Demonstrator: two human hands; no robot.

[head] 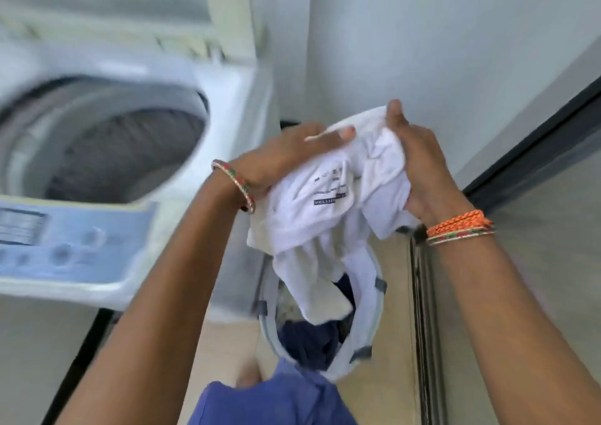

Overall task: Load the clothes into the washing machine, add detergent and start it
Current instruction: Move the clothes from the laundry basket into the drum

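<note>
Head view: both hands (286, 158) (419, 161) grip white garment (325, 210) over basket (374, 297).

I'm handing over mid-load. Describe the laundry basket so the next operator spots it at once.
Start at the top-loading washing machine on the left, lid open. Just right of its front corner, on the floor below both hands, stands the laundry basket. It is pale, with grey tabs on its rim and dark blue clothes inside, and the white garment hangs straight above it.
</note>
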